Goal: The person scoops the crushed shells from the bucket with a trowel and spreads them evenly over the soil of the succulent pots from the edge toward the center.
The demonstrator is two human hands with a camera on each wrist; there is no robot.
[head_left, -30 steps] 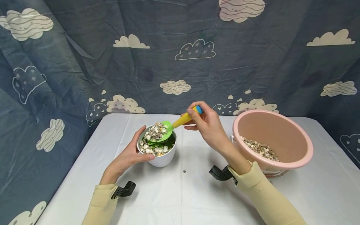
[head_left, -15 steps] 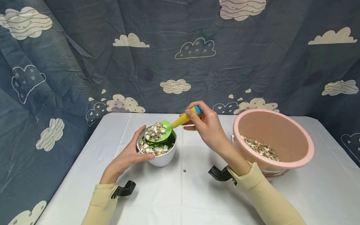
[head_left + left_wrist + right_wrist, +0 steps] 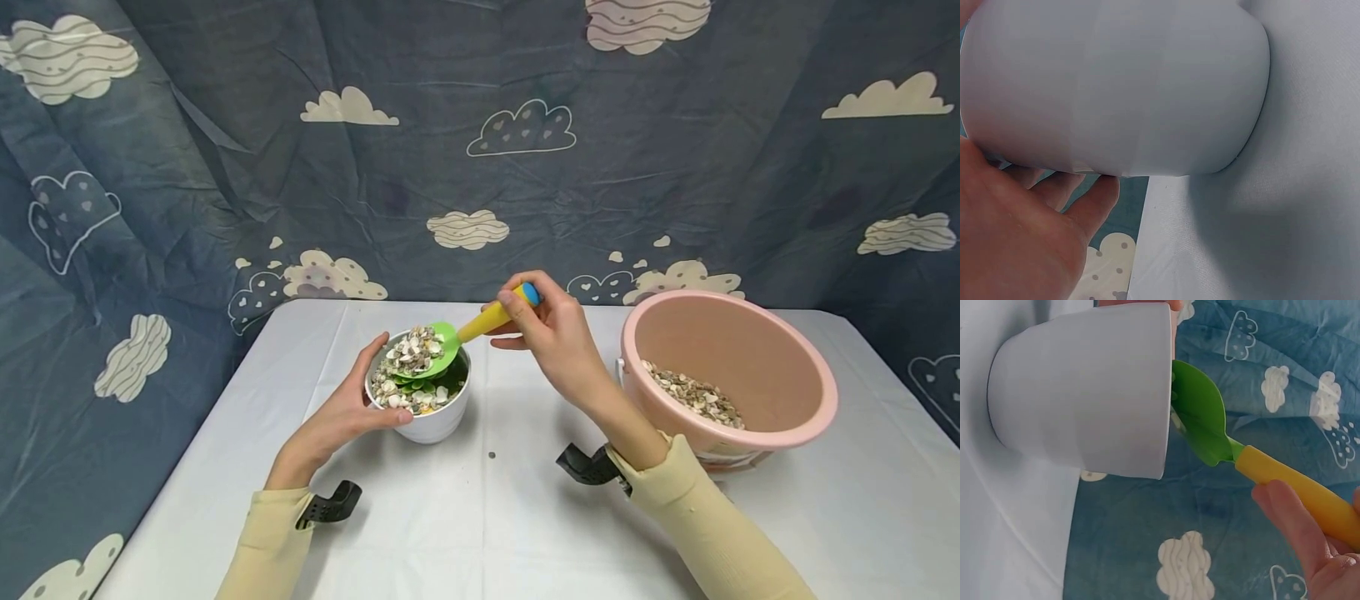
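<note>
My left hand (image 3: 337,417) holds a white flowerpot (image 3: 432,427), thumb on the near rim and fingers along its left side. In the left wrist view the fingertips touch the pot's wall (image 3: 1122,94). Gravel (image 3: 397,399) and a green leafy plant (image 3: 418,387) fill the pot, partly hidden under a small trowel. My right hand (image 3: 551,337) pinches the trowel's yellow handle (image 3: 486,322), which ends in a blue cap. The trowel's green blade (image 3: 450,343) reaches over the pot's rim, heaped with mixed gravel (image 3: 414,350). From the right wrist view, only the blade's underside (image 3: 1200,419) shows.
A pink bucket (image 3: 795,379) with gravel (image 3: 697,396) in its bottom stands to the right, beside my right forearm. One small dark pebble (image 3: 492,455) lies on the white tablecloth (image 3: 465,533). A dark blue cloud-patterned cloth (image 3: 420,183) hangs behind the table.
Both hands stay almost still, with the loaded trowel over the pot throughout. The head view has shifted very slightly.
</note>
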